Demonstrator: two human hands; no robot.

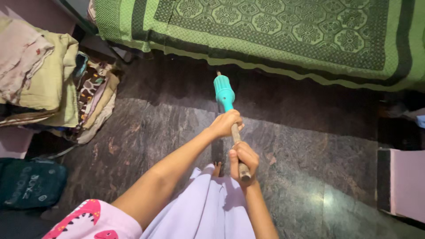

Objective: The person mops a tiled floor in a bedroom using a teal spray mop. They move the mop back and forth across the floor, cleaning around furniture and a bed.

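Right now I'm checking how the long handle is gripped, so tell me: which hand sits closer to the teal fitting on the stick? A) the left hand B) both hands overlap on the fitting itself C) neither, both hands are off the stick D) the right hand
A: the left hand wraps the wooden stick just below the teal fitting, while the right hand grips lower down, near the stick's end.

Bare forearms, short pink sleeve [90, 219] with red and white print, pale lilac skirt [208, 208], bare toes.
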